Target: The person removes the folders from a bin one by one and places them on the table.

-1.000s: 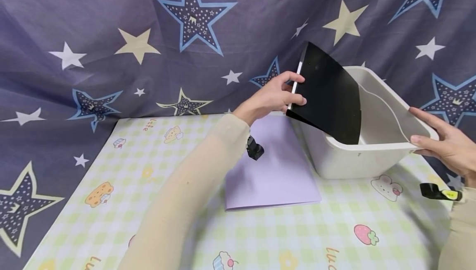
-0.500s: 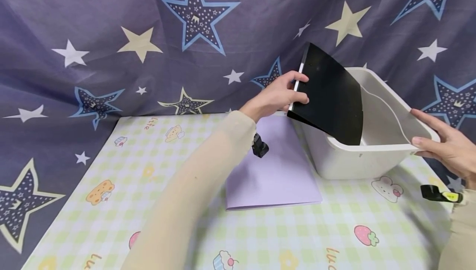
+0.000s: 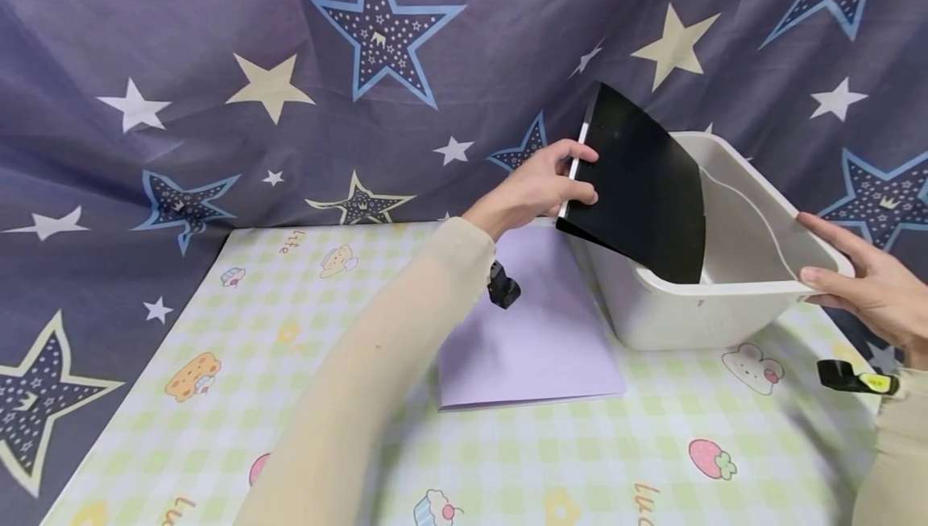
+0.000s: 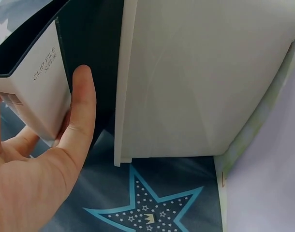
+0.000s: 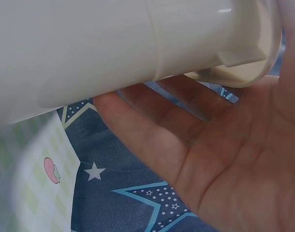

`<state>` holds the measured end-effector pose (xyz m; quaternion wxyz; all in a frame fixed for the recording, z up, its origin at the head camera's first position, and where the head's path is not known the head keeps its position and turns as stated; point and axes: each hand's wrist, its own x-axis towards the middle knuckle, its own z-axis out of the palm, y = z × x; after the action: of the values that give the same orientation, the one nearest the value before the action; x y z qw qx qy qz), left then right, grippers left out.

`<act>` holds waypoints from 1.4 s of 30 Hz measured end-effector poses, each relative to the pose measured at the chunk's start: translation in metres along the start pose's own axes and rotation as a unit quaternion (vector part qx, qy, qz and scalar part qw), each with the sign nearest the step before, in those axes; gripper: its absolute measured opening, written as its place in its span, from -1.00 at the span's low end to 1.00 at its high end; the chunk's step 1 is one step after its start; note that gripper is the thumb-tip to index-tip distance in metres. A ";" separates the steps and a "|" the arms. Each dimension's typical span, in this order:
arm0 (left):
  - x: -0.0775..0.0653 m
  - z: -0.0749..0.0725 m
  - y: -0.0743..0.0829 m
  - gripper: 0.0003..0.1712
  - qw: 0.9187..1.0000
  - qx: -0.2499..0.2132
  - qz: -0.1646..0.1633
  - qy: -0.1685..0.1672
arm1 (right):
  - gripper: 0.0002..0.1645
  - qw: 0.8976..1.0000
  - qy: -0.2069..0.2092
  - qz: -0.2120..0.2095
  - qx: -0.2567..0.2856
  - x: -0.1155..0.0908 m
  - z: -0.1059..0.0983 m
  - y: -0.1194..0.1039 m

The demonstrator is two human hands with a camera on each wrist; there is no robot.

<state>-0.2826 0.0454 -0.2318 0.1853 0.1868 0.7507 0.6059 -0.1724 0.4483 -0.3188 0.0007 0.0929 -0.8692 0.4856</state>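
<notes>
1. Since the tabletop (image 3: 551, 461) ends just below the right hand (image 3: 873, 278), a tug that way could draw things off it.
2. White bin (image 3: 696, 318): left of the right hand, whose thumb and fingers grip its rim; uneven pressure there might tip it.
3. Lavender folder (image 3: 536, 353): on the tabletop below the left hand (image 3: 529, 192); a sliding bin could crease it.
4. Black file (image 3: 645, 196): right of the left hand, tilted, its lower part inside the bin's mouth; snagging on the rim could bend it.
5. White spine (image 4: 43, 92): clamped in the left hand; a loosened pinch could drop the file.
</notes>
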 end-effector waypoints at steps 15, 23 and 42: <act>-0.004 -0.015 -0.012 -0.35 1.000 -0.002 -0.022 0.013 | -0.06 1.000 -0.003 0.002 -0.014 0.001 0.001 -0.001; -0.009 -0.018 -0.019 -0.26 0.998 -0.059 -0.033 0.006 | -0.07 1.000 -0.004 -0.004 -0.002 0.002 0.002 0.000; -0.019 -0.012 -0.030 -0.20 0.993 -0.111 -0.004 0.034 | -0.06 1.000 0.006 0.000 -0.013 0.001 0.002 0.004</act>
<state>-0.2742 0.0202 -0.2579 0.1821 0.1412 0.6852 0.6909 -0.1740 0.4481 -0.3231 0.0072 0.0901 -0.8754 0.4748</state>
